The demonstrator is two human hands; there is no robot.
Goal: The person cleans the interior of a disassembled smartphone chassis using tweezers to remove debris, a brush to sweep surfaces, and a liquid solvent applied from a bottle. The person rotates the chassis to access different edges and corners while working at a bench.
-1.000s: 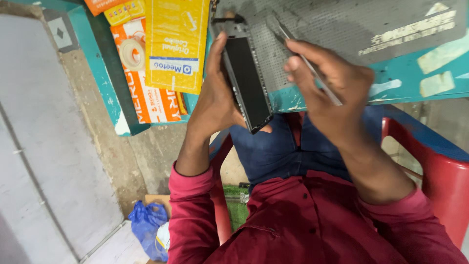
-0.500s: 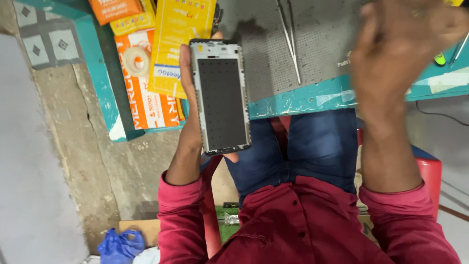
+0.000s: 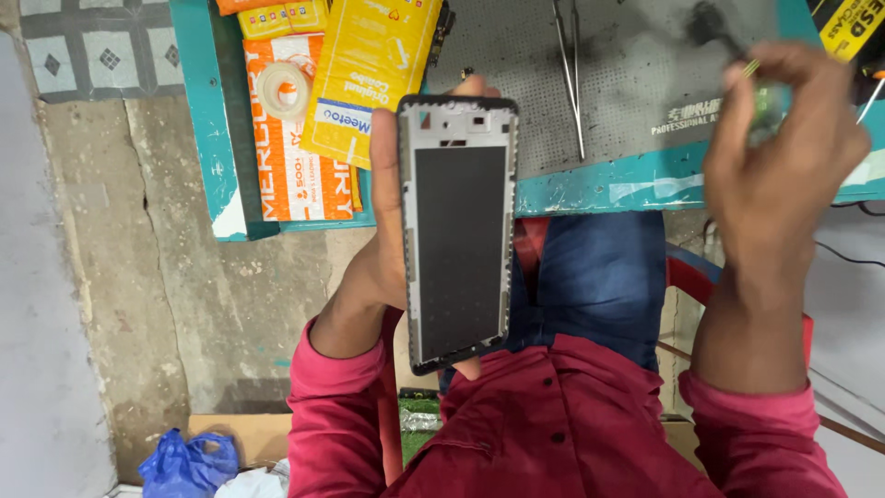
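Note:
My left hand (image 3: 378, 267) holds a phone display frame (image 3: 458, 231) upright over my lap; it has a dark panel inside a pale metal frame with a black rim, and my fingers wrap its left edge and back. My right hand (image 3: 779, 175) is blurred over the right side of the grey work mat (image 3: 636, 101). Its fingers are closed on a thin tool (image 3: 737, 57) with a dark tip and a greenish handle. A pair of metal tweezers (image 3: 567, 74) lies on the mat between the two hands.
The teal table edge (image 3: 590, 192) runs in front of my knees. A roll of tape (image 3: 283, 90), an orange packet (image 3: 295, 175) and a yellow packet (image 3: 369, 74) lie at the table's left. A red chair (image 3: 687, 267) is under me, and a blue bag (image 3: 184, 461) lies on the floor.
My right hand has put the tweezers down on the mat, swung right and closed on a thin tool. My left hand has turned the display frame face-on towards me.

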